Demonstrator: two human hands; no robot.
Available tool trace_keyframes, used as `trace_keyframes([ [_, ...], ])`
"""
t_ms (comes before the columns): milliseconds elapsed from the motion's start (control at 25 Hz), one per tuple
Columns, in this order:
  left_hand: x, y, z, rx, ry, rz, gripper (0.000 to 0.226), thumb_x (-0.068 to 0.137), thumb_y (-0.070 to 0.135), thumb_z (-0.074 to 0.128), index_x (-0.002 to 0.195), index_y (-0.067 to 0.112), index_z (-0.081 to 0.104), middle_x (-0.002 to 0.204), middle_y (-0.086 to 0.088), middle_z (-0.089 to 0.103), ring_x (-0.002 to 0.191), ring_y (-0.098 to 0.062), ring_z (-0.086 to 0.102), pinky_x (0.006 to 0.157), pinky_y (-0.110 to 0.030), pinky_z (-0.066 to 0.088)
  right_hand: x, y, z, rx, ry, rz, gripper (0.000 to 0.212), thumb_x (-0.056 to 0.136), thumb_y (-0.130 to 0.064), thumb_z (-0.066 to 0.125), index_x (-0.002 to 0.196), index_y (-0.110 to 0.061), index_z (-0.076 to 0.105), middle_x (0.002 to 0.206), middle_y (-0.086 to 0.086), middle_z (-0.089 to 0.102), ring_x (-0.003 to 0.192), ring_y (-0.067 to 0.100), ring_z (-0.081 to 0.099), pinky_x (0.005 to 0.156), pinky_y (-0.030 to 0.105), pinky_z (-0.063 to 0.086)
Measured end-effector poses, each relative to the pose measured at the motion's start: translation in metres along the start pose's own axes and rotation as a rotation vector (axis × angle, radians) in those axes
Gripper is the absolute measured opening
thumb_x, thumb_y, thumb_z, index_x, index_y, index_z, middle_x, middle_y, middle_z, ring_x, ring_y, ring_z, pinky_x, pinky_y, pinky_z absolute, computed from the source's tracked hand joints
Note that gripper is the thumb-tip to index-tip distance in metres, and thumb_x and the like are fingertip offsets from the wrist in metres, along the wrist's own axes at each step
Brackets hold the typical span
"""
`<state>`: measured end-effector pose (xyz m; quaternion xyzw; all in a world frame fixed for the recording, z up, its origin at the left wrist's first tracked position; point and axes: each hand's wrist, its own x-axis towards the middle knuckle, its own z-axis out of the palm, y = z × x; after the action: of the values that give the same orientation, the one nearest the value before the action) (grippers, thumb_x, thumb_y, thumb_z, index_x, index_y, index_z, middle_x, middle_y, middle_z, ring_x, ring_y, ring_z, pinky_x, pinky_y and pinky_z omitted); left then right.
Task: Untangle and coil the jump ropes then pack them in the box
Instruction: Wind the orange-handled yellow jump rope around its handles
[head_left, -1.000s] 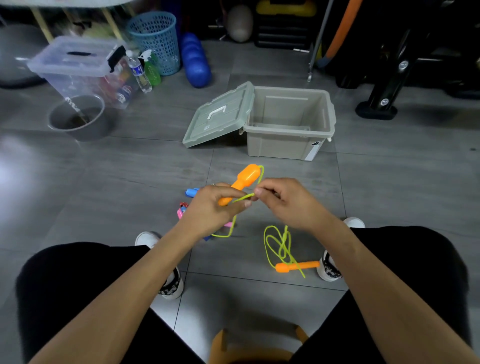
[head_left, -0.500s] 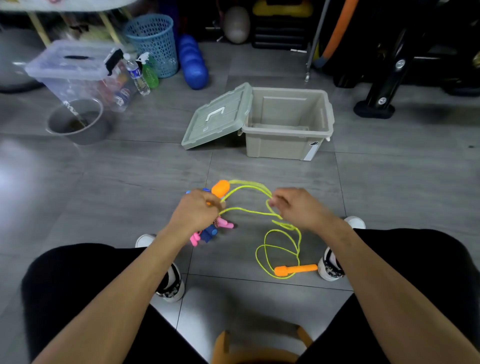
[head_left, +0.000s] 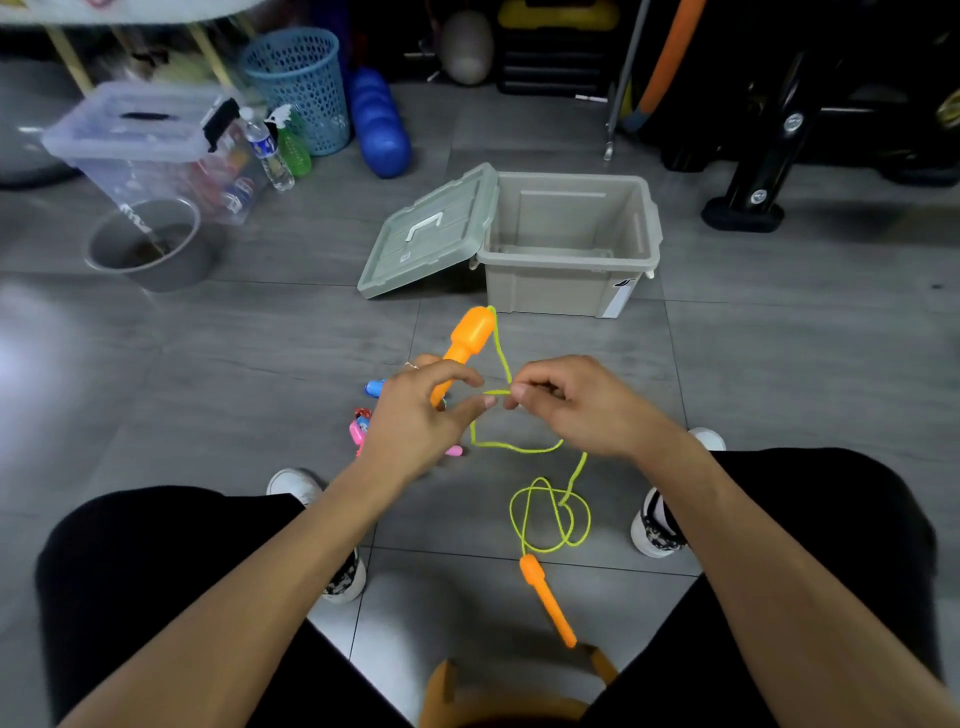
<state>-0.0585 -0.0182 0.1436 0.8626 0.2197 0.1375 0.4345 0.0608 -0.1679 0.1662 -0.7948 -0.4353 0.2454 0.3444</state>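
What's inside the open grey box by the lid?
The grey box looks empty: bare walls and part of its floor show, no ropes. The near wall hides the front of the floor.

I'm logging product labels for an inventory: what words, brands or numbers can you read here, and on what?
None can be read.
Grey box: white sticker with a dark mark, too small.
Water bottle: blue label, blurred.
Clear bin: colourful packages inside, blurred.
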Motion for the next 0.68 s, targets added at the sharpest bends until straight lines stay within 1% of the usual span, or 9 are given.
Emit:
trace_keyframes([
  [120,-0.001,0.004,-0.001,-0.141,-0.073,-0.015,0.009,0.084,0.018,0.073,0.085,0.027,0.074,0.095,-0.005,0.062,0.067,-0.025,0.066,0.054,-0.033,0.057,-0.003,0.001,-0.002,0.119,-0.007,0.034,0.020,0.096,-0.018,0.051,0.087,-0.016,0.069,0.061,-0.002,0.049,0.056,0.008,0.044,0.055,0.023,0.038],
  [160,-0.001,0.007,-0.002,-0.162,-0.033,-0.024,0.011,0.086,0.015,0.071,0.082,0.025,0.074,0.096,-0.006,0.063,0.070,-0.021,0.066,0.055,-0.029,0.057,-0.002,0.005,-0.002,0.178,-0.009,0.075,0.021,0.097,-0.017,0.050,0.087,-0.015,0.068,0.064,0.000,0.053,0.060,0.010,0.050,0.059,0.026,0.044],
  [240,0.001,0.014,-0.008,-0.239,0.080,-0.071,0.016,0.087,0.009,0.067,0.080,0.022,0.071,0.097,-0.006,0.063,0.070,-0.009,0.060,0.051,-0.011,0.048,0.001,0.019,0.000,0.192,-0.085,0.165,0.021,0.098,-0.014,0.046,0.089,-0.015,0.066,0.073,0.002,0.062,0.069,0.012,0.059,0.071,0.031,0.050],
  [360,0.004,0.017,-0.017,-0.320,0.201,-0.105,0.014,0.089,0.008,0.064,0.083,0.018,0.070,0.090,-0.004,0.063,0.062,0.000,0.055,0.054,-0.010,0.044,0.002,0.038,0.006,-0.058,-0.352,0.252,0.022,0.099,-0.015,0.042,0.095,-0.018,0.064,0.085,-0.002,0.068,0.086,0.014,0.062,0.082,0.030,0.048],
  [400,0.006,0.011,-0.020,-0.288,0.225,-0.135,0.013,0.089,0.010,0.065,0.082,0.020,0.070,0.084,-0.001,0.063,0.061,-0.001,0.054,0.057,-0.012,0.042,0.002,0.039,0.007,-0.131,-0.384,0.261,0.023,0.098,-0.015,0.042,0.096,-0.018,0.064,0.086,-0.004,0.068,0.087,0.013,0.062,0.082,0.028,0.047],
  [480,0.013,-0.007,-0.023,-0.117,0.205,-0.229,0.017,0.087,0.016,0.067,0.075,0.027,0.069,0.071,0.004,0.061,0.059,-0.004,0.051,0.062,-0.018,0.040,0.003,0.036,0.007,-0.186,-0.247,0.243,0.022,0.097,-0.014,0.044,0.094,-0.018,0.065,0.084,-0.004,0.068,0.081,0.010,0.061,0.072,0.017,0.044],
  [560,0.017,-0.023,-0.023,0.125,0.054,-0.362,0.024,0.086,0.018,0.064,0.067,0.032,0.066,0.072,0.005,0.066,0.064,-0.010,0.060,0.062,-0.022,0.042,0.003,0.027,0.003,-0.107,0.008,0.190,0.021,0.096,-0.013,0.045,0.089,-0.017,0.064,0.081,-0.004,0.068,0.076,0.006,0.062,0.065,0.010,0.041],
  [600,0.017,-0.029,-0.022,0.223,-0.048,-0.418,0.026,0.086,0.018,0.062,0.065,0.033,0.065,0.073,0.006,0.069,0.065,-0.012,0.063,0.059,-0.022,0.044,0.003,0.023,0.001,-0.050,0.086,0.156,0.020,0.095,-0.013,0.046,0.086,-0.018,0.063,0.078,-0.005,0.068,0.073,0.002,0.061,0.064,0.009,0.041],
  [680,0.012,-0.030,-0.019,0.294,-0.224,-0.461,0.024,0.087,0.018,0.063,0.068,0.033,0.062,0.066,0.010,0.068,0.053,-0.003,0.059,0.052,-0.019,0.046,0.002,0.015,-0.002,0.007,0.103,0.115,0.019,0.095,-0.014,0.047,0.082,-0.021,0.060,0.075,-0.005,0.066,0.072,0.004,0.061,0.065,0.011,0.042],
])
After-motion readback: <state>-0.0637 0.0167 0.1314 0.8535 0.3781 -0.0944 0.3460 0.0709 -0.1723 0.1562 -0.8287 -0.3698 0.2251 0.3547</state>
